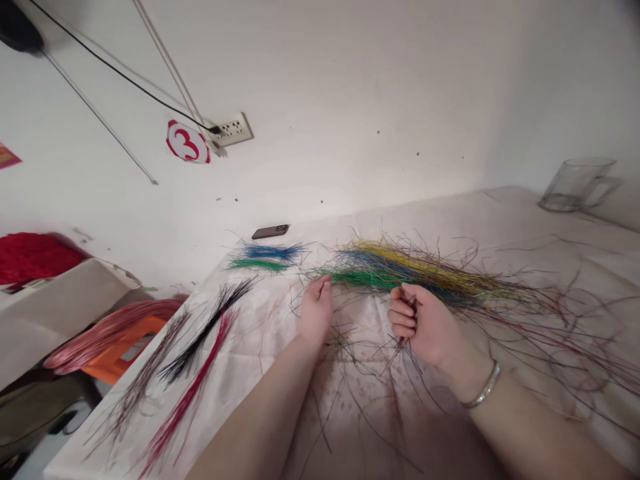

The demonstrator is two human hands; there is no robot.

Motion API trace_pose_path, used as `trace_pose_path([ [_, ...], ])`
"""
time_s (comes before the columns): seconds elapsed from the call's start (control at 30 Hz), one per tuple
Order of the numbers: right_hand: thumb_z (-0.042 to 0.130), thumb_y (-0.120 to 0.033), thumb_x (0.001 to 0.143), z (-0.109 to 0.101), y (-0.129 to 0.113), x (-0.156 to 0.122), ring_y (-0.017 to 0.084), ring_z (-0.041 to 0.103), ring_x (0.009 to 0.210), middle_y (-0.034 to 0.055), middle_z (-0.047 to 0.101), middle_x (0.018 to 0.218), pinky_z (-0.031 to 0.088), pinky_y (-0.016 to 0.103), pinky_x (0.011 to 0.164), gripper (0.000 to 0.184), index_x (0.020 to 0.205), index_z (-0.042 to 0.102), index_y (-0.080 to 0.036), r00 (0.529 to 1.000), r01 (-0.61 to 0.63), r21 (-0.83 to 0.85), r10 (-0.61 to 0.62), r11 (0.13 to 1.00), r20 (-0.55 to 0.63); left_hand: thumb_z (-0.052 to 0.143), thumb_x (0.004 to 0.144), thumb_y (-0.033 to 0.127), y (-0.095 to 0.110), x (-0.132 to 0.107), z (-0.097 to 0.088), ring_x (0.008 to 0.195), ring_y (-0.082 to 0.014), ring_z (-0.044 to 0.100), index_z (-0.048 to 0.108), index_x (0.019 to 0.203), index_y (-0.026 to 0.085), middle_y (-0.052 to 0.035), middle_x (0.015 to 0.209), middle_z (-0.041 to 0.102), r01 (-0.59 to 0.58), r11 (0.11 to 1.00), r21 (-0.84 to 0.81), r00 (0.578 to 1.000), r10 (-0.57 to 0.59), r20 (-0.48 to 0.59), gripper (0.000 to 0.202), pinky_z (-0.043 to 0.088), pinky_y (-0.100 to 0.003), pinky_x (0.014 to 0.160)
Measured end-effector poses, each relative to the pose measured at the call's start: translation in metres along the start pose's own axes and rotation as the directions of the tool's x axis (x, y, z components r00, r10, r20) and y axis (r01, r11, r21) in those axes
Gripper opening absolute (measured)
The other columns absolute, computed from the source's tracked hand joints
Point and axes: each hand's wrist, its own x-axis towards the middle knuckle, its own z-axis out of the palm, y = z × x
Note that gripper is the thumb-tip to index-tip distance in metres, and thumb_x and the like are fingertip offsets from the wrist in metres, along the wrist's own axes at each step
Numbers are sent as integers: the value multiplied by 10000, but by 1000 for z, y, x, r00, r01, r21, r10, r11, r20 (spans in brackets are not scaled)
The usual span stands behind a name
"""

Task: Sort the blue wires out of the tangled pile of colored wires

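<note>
A large bundle of thin wires in yellow, blue and green [370, 277] lies across the middle of the cloth-covered table. My left hand [317, 307] is closed at the left end of the green strands, thumb and fingers pressed together; what is between the fingertips is too small to make out. To the right, my right hand [423, 323] curls around a few dark thin wires [401, 342], whose ends stick out below the fist. Loose wires [350, 350] are scattered on the cloth between my forearms.
Sorted bundles lie to the left: blue wires [273, 251], green wires [257, 265], black wires [207, 333], red wires [193, 393] and brown wires [145, 380]. A phone [271, 231] rests by the wall. A glass mug [565, 190] stands back right. Pink wire coils [115, 327] hang beside the table.
</note>
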Motion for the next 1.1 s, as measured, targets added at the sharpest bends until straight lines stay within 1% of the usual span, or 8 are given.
trace_pose_path([
  [0.17,510,-251,809,0,0,-1,43,207,386,-81,248,489,145,174,342,199,643,531,-145,1000,6,-2,-6,1000,3,516,828,234,3,1,-5,1209,-258,467,643,1130,176,-115,1246,552,-33,986,164,997,44,-61,333,323,-438,1063],
  [0.27,509,-255,813,-1,0,1,43,202,385,-81,246,487,143,176,342,205,642,532,-145,1000,7,-4,-7,1000,2,514,828,212,13,-1,-9,1203,-258,453,633,1139,171,-117,1246,542,-133,957,259,986,155,-67,335,325,-434,1056],
  [0.33,508,-258,818,-1,0,2,43,202,385,-81,248,486,142,177,342,213,640,531,-144,1000,5,-2,-5,1000,5,484,846,190,20,-4,-10,1136,-239,495,635,1124,180,-98,1179,585,-254,903,346,963,270,2,316,373,-411,1015],
  [0.4,506,-262,823,-1,1,3,43,203,386,-81,249,486,142,178,343,219,641,533,-142,1000,3,-1,-3,1000,8,445,862,158,24,-7,-9,1078,-222,527,638,1109,191,-78,1131,621,-375,823,426,927,335,169,315,409,-391,972],
  [0.5,509,-269,825,-2,1,4,42,201,385,-82,247,485,143,180,342,222,645,534,-142,1000,4,-6,-4,1000,3,447,845,118,24,-11,-2,1058,-204,545,648,1107,206,-55,1134,647,-484,742,463,858,301,416,341,429,-363,949],
  [0.57,513,-269,824,-2,2,4,41,201,384,-83,249,486,142,180,342,217,650,534,-142,1000,8,-10,-8,1000,-2,466,826,107,20,-11,3,1072,-203,544,650,1121,215,-49,1171,641,-516,719,466,828,281,485,364,428,-356,952],
  [0.93,514,-258,815,-6,0,4,40,212,383,-83,253,491,138,176,340,195,661,535,-141,1000,0,-16,0,1000,-12,509,818,217,17,-15,9,1127,-267,496,562,1265,252,-61,1302,558,-547,660,516,796,218,565,451,386,-430,983],
  [1.1,511,-256,817,-6,0,4,41,209,379,-84,254,485,136,177,337,200,652,528,-145,1000,4,-26,-5,1000,-29,523,813,239,19,-14,8,1133,-255,489,603,1169,230,-66,1265,570,-539,663,520,799,207,565,365,388,-415,983],
])
